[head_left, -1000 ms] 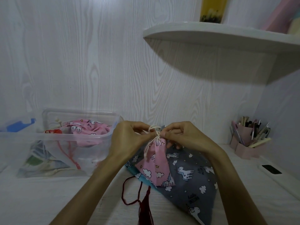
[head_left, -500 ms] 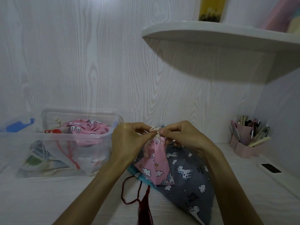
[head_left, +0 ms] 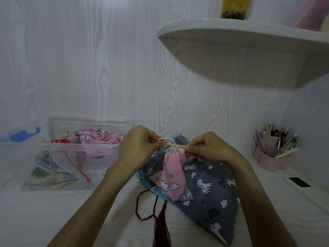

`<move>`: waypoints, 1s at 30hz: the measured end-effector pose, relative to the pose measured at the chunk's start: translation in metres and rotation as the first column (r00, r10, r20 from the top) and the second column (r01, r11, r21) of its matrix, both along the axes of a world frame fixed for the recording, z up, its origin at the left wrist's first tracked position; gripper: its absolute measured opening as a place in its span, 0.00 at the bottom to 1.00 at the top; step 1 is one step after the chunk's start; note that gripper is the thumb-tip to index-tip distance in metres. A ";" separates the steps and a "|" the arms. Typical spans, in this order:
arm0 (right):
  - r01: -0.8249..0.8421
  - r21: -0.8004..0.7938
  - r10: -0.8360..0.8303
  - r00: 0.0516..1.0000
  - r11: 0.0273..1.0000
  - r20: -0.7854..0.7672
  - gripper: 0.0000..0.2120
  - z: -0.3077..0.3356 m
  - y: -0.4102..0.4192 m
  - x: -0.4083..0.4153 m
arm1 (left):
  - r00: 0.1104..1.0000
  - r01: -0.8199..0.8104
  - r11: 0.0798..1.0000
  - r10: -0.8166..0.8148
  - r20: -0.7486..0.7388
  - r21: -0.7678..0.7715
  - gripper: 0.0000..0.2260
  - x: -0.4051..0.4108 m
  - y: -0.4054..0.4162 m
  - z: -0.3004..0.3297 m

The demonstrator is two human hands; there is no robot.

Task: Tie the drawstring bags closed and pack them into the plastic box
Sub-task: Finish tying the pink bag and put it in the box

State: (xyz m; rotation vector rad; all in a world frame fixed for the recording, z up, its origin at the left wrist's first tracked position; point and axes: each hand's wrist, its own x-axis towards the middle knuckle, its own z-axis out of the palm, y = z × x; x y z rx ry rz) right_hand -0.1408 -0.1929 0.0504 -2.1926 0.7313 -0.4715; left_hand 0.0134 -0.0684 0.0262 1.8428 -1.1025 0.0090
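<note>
A small pink unicorn drawstring bag [head_left: 170, 177] stands gathered at its neck on top of a larger grey unicorn bag [head_left: 211, 193]. Its cream drawstring [head_left: 170, 142] stretches between my hands. My left hand [head_left: 137, 145] pinches a loop of the cord on the left. My right hand [head_left: 204, 147] pinches the cord's other side just right of the neck. The clear plastic box [head_left: 62, 148] stands at the left and holds another pink unicorn bag [head_left: 99, 138], a bag with a red cord [head_left: 79, 163] and a pale patterned bag [head_left: 48, 173].
A dark red tasselled cord [head_left: 160, 223] lies on the white surface in front of the bags, with a turquoise bag edge [head_left: 156, 192] under the grey one. A pink pen holder [head_left: 272, 152] stands at the right. A white shelf [head_left: 249, 38] juts out above.
My hands have drawn slightly apart, pulling the cream cord taut across the pink bag's neck. The bag's neck sits a little lower than before.
</note>
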 end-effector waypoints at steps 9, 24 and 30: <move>-0.007 -0.137 -0.027 0.969 0.991 -0.246 0.06 -0.013 -0.006 0.005 | 0.986 -0.031 0.988 0.005 0.167 0.151 0.07 -0.007 0.002 0.003; -0.112 -0.064 0.105 0.989 0.992 -0.103 0.08 -0.022 0.007 0.011 | 0.930 0.149 0.989 -0.133 -0.342 0.020 0.10 -0.004 0.027 0.037; -0.223 -0.034 0.224 0.974 0.974 0.019 0.10 0.034 0.028 0.000 | 0.953 -0.146 0.969 0.083 0.293 0.199 0.23 0.009 0.065 0.073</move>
